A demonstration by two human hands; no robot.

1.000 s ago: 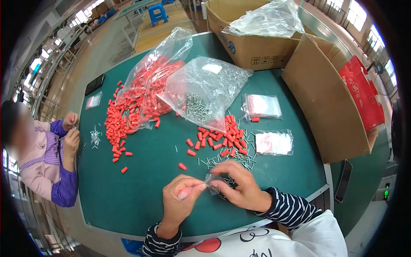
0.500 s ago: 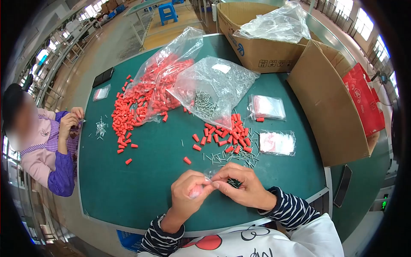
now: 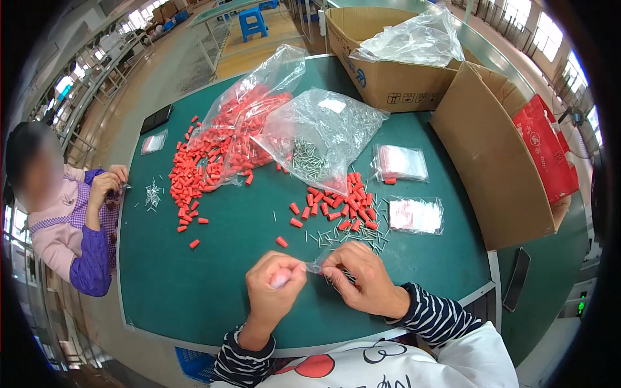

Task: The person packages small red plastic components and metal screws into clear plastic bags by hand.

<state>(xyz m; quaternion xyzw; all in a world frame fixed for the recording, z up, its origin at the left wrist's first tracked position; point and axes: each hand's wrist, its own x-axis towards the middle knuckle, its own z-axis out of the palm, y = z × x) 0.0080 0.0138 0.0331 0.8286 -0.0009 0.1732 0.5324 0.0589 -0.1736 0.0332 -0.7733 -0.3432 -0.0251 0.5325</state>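
Holds a small clear bag [image 3: 313, 267] in the left hand [image 3: 275, 284] and pinches it with the right hand [image 3: 367, 281] too, over the green table [image 3: 213, 284], near red caps [image 3: 352, 205] and shiny nails [image 3: 330, 238].

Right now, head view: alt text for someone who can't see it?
Left hand and right hand hold a small clear bag between them above a green table. Beyond them lie loose red caps, metal fasteners and larger clear bags; cardboard boxes stand at far right, and a co-worker is at the left edge.
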